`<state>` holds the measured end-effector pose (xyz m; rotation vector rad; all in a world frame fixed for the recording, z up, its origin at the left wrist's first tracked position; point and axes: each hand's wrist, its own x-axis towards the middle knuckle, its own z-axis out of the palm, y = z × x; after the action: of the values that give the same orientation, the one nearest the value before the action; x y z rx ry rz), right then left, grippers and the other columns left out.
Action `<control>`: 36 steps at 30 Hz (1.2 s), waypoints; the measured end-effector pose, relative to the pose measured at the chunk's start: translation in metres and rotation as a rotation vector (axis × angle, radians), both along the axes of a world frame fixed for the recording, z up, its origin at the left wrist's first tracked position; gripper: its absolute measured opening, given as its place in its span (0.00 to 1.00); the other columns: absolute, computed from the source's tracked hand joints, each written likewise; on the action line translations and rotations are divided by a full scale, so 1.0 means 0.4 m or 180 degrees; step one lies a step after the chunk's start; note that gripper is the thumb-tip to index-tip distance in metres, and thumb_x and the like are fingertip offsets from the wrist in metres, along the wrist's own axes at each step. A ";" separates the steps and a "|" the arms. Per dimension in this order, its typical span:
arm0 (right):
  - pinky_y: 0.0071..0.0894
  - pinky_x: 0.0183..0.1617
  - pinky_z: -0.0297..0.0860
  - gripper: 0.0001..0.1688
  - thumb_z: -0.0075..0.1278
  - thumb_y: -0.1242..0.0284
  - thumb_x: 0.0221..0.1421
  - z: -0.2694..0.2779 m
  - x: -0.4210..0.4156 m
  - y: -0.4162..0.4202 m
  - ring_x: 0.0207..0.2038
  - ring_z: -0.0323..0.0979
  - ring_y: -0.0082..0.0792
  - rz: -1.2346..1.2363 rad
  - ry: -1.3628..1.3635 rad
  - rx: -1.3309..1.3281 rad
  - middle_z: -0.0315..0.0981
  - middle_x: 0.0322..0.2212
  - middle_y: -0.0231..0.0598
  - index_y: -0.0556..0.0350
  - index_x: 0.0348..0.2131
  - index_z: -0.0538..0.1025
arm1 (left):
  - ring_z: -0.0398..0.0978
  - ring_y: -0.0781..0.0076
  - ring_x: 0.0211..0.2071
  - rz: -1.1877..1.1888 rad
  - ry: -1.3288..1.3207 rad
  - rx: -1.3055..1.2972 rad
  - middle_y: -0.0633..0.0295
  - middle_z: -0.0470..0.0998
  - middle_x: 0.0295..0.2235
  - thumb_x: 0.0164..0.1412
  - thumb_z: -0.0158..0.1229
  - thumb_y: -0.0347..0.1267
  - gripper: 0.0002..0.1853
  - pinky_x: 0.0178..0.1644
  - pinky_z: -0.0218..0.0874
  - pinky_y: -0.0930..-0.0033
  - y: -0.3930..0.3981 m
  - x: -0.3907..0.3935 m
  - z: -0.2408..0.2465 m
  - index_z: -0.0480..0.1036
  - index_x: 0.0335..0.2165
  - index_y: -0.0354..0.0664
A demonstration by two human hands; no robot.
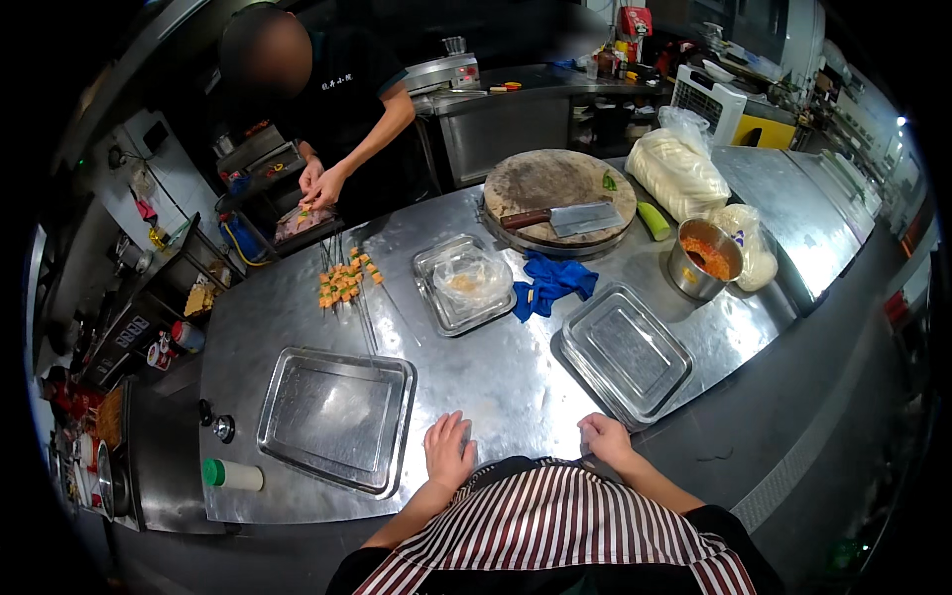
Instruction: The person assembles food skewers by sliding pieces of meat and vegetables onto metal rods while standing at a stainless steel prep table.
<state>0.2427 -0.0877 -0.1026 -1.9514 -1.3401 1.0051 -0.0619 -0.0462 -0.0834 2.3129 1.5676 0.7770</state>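
My left hand (449, 451) rests on the steel table (491, 379) near its front edge, fingers extended and holding nothing that I can see. To its left lies a shallow metal tray (335, 416), its bottom bare. My right hand (606, 439) is at the same edge with its fingers curled in; nothing shows in it. Just beyond it sits a stack of rectangular metal trays (628, 353). Farther in are a blue cloth (554, 284) and a smaller metal tray (450, 321) holding a clear plastic bag (472, 279).
A cleaver (580, 219) lies on a round chopping block (532, 175). Right of it stand a pot of red sauce (706, 256) and a large bag (677, 171). Skewers (342, 282) lie left, near a co-worker's hands (323, 182) holding another skewer. A green-capped bottle (234, 474) lies front left.
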 end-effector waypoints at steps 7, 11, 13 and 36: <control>0.28 0.31 0.65 0.10 0.42 0.67 0.48 0.014 -0.001 -0.008 0.24 0.70 0.31 0.0071 -0.0042 0.0120 0.72 0.19 0.34 0.49 0.29 0.74 | 0.56 0.59 0.50 0.0099 -0.0164 -0.0034 0.60 0.64 0.45 0.43 0.53 0.31 0.17 0.54 0.41 0.58 -0.008 0.000 -0.021 0.68 0.36 0.43; 0.28 0.31 0.65 0.11 0.42 0.67 0.48 0.031 -0.006 -0.015 0.24 0.70 0.30 0.0131 0.0006 0.0115 0.72 0.19 0.34 0.49 0.29 0.74 | 0.65 0.59 0.41 0.0250 -0.0979 -0.0574 0.58 0.68 0.40 0.44 0.52 0.29 0.12 0.46 0.54 0.64 0.062 -0.016 -0.060 0.69 0.33 0.41; 0.29 0.32 0.65 0.11 0.42 0.67 0.48 0.042 -0.009 -0.013 0.24 0.71 0.32 0.0125 -0.0036 0.0087 0.72 0.19 0.35 0.49 0.29 0.74 | 0.70 0.58 0.32 0.0398 -0.1578 -0.0728 0.55 0.71 0.35 0.46 0.50 0.28 0.11 0.35 0.62 0.69 0.113 0.009 -0.002 0.68 0.32 0.39; 0.29 0.26 0.65 0.09 0.45 0.67 0.48 0.048 -0.085 0.024 0.21 0.70 0.35 -0.0701 -0.0650 0.0097 0.70 0.18 0.38 0.48 0.28 0.74 | 0.54 0.52 0.52 0.1018 0.0118 -0.0814 0.46 0.51 0.52 0.36 0.62 0.36 0.50 0.53 0.49 0.66 0.783 0.217 0.041 0.41 0.55 0.49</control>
<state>0.2089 -0.0781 -0.0835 -2.1690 -1.2035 0.6930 0.0247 0.2671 -0.0670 1.9344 1.9560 0.5602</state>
